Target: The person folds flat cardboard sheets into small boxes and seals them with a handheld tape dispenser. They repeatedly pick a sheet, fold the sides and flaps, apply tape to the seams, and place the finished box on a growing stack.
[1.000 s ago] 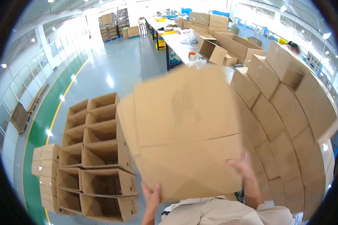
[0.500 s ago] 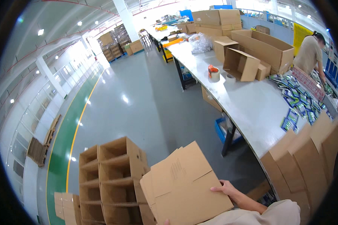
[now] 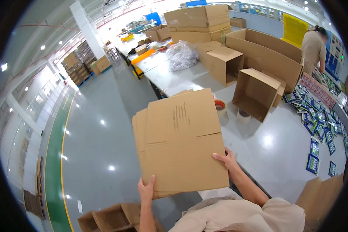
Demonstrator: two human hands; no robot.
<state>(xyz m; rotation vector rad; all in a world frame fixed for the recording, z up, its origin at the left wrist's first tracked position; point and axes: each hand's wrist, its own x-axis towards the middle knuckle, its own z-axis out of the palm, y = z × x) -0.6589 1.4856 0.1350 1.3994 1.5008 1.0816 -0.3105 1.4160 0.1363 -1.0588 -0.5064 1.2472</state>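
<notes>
Now both hands — left hand (image 3: 146, 190) and right hand (image 3: 227, 160) — grip the flat cardboard box (image 3: 180, 139) by its near edge, held up left of the desk (image 3: 270, 150); pinching the corners evenly should keep it steady.

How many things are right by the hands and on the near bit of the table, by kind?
Flattened cardboard box held in both hands: 1
Open cardboard boxes lying on their sides: 2
Tape rolls: 2
Total: 5
</notes>
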